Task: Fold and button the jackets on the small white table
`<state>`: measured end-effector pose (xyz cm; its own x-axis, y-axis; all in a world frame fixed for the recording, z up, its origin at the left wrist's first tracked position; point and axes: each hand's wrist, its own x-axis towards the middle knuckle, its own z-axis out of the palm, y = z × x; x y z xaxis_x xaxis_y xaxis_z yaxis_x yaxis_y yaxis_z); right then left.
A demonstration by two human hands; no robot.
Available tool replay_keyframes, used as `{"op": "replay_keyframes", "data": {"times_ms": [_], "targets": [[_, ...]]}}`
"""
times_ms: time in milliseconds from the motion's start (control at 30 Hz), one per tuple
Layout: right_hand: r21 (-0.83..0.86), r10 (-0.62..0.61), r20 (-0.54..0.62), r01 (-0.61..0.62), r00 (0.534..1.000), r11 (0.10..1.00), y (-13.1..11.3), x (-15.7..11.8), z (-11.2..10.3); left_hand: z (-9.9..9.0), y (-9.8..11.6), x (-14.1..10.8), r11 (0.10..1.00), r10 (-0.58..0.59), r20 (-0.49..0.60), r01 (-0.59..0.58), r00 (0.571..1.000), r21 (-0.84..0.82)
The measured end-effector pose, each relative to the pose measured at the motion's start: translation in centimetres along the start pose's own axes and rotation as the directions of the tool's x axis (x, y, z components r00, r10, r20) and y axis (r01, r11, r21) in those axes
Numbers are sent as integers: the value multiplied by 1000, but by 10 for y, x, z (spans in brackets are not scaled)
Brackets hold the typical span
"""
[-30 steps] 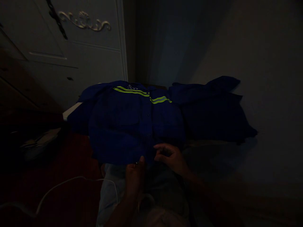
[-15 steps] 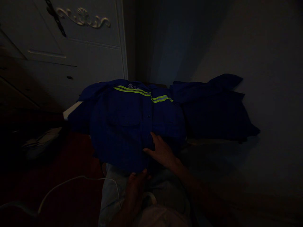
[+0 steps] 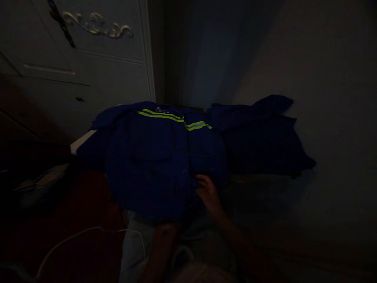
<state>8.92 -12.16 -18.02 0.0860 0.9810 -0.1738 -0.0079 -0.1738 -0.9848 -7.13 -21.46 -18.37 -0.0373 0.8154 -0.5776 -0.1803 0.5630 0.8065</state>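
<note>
A dark blue work jacket [image 3: 150, 141] with yellow-green reflective stripes lies spread in front of me, its buttoned front facing up. Near the lower part of the front placket, my right hand [image 3: 208, 194] has its fingers closed on the jacket's cloth, just right of a button. My left hand [image 3: 167, 228] is at the bottom hem, with its fingers hidden beneath the cloth. The jacket's lower edge reaches over my lap. The scene is very dark, so finger detail is faint.
A white cable [image 3: 79, 232] curves across the dark red floor [image 3: 73, 204] at left. A pale cabinet door [image 3: 114, 74] with carved trim stands behind. More dark blue cloth [image 3: 262, 137] extends right, close to the grey wall [image 3: 330, 98]. A white edge [image 3: 82, 142] shows under the left sleeve.
My right hand has gone from spread fingers on the placket to a closed grip slightly right and lower. My left fingers have slipped under the hem. The view has shifted slightly.
</note>
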Motion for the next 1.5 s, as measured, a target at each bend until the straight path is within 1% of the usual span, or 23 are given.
{"op": "replay_keyframes", "data": {"times_ms": [67, 133, 200, 267, 333, 367, 433, 533, 600, 700, 733, 800, 867, 933, 1000, 1067, 1133, 1200, 1267, 1333, 1367, 1400, 1500], "targets": [[-197, -94, 24, 97, 995, 976, -3, -1, 2, -8, 26, -16, 960, 69, 232, -128, 970, 249], [-424, -181, 75, 196, 981, 884, -9, 1, 5, -13, 61, -25, 876, 175, 401, -328, 899, 353], [-646, -204, 113, 228, 972, 728, -18, 3, 8, -11, 98, -16, 738, 429, 329, -536, 842, 410], [-823, -196, 124, 211, 973, 527, -29, 7, 13, -3, 128, 11, 540, 670, 208, -660, 712, 522], [-917, -186, 152, 209, 971, 341, -39, 11, 18, 7, 149, 51, 282, 821, 204, -689, 533, 667], [-934, -185, 182, 229, 966, 275, -42, 14, 20, 12, 156, 73, 139, 830, 299, -695, 470, 705], [-939, -188, 234, 272, 954, 209, -45, 21, 22, 20, 164, 111, -78, 760, 490, -689, 427, 720], [-912, -228, 253, 310, 940, 269, -39, 32, 19, 22, 164, 144, -200, 650, 586, -635, 484, 746], [-825, -303, 208, 333, 930, 456, -31, 35, 12, 21, 162, 149, -200, 653, 551, -584, 519, 787], [-451, -341, -1, 304, 940, 839, -16, 30, 4, 19, 160, 148, -193, 678, 514, -547, 526, 815], [-279, -295, -88, 261, 951, 924, -11, 26, 2, 19, 161, 147, -195, 678, 509, -538, 530, 820], [30, -172, -216, 183, 961, 983, -3, 18, 2, 20, 163, 147, -202, 667, 509, -526, 544, 826], [199, -117, -259, 171, 959, 965, 2, 12, 3, 22, 164, 148, -200, 652, 507, -516, 564, 833], [182, -166, -224, 209, 960, 961, 3, 9, 3, 23, 164, 148, -191, 647, 498, -510, 577, 839], [-1, -261, -155, 264, 953, 965, -2, 9, 1, 24, 162, 146, -177, 661, 480, -501, 577, 847], [-247, -372, -101, 339, 923, 908, -15, 11, 0, 26, 161, 143, -152, 685, 455, -500, 569, 853], [-446, -511, -46, 440, 859, 780, -35, 16, 1, 29, 163, 139, -112, 709, 419, -496, 568, 861], [-588, -623, 71, 537, 779, 605, -58, 27, 5, 34, 171, 136, -75, 715, 371, -462, 592, 884], [-693, -631, 246, 589, 736, 417, -79, 46, 13, 42, 183, 136, -68, 705, 314, -380, 636, 923], [-753, -529, 386, 589, 756, 293, -94, 72, 20, 49, 197, 141, -78, 691, 268, -298, 672, 951], [-767, -465, 423, 581, 777, 274, -98, 87, 23, 52, 204, 145, -65, 685, 247, -281, 685, 958], [-773, -407, 438, 567, 802, 285, -102, 102, 26, 54, 209, 150, -9, 681, 216, -287, 699, 958], [-782, -284, 378, 468, 881, 412, -106, 137, 27, 51, 219, 167, 298, 669, 74, -358, 739, 885]]}}
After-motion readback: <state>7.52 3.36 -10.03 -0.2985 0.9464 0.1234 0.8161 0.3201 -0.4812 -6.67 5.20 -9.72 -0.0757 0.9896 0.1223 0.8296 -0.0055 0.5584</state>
